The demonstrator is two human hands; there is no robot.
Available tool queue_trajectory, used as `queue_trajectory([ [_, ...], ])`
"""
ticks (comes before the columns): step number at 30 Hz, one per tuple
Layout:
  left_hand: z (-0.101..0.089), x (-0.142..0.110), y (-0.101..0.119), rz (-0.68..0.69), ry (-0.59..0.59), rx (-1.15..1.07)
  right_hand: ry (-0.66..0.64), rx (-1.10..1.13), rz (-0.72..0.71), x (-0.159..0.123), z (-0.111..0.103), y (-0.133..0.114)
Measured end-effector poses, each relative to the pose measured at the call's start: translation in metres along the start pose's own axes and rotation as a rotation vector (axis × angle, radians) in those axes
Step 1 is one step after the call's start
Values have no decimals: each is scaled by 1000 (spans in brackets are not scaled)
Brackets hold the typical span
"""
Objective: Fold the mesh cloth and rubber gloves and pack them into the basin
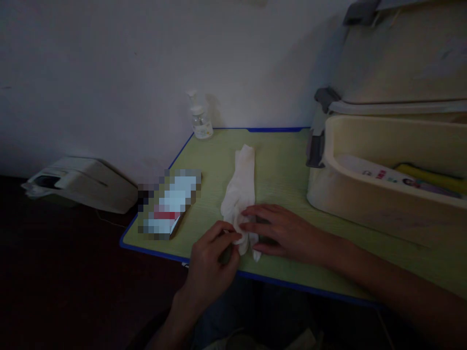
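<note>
A white sock (241,187) lies lengthwise on the pale green table (284,175), its near end toward me. My left hand (213,260) is at the table's front edge, its fingers curled and pinching the sock's near end. My right hand (282,232) lies over the same end from the right, fingers stretched out and pressing the cloth flat.
A blurred box (170,204) lies left of the sock. A small clear pump bottle (200,121) stands at the back by the wall. A cream open case (386,180) with items inside fills the right side. A white device (83,182) sits on the floor at left.
</note>
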State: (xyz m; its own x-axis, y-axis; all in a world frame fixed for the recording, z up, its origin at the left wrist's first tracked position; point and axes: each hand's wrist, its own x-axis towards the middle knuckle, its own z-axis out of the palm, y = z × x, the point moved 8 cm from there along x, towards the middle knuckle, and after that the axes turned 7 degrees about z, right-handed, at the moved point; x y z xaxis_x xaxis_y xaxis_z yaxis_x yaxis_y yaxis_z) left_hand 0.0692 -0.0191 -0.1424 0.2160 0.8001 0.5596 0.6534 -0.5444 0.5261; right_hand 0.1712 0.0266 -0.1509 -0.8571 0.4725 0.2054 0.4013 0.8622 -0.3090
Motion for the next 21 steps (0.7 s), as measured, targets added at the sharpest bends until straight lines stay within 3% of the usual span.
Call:
queue_trajectory([
  [11, 1, -2, 0, 33, -48, -9, -30, 42, 30, 0, -1, 0],
  [21, 10, -11, 3, 104, -190, 14, -18, 31, 16, -4, 4, 1],
])
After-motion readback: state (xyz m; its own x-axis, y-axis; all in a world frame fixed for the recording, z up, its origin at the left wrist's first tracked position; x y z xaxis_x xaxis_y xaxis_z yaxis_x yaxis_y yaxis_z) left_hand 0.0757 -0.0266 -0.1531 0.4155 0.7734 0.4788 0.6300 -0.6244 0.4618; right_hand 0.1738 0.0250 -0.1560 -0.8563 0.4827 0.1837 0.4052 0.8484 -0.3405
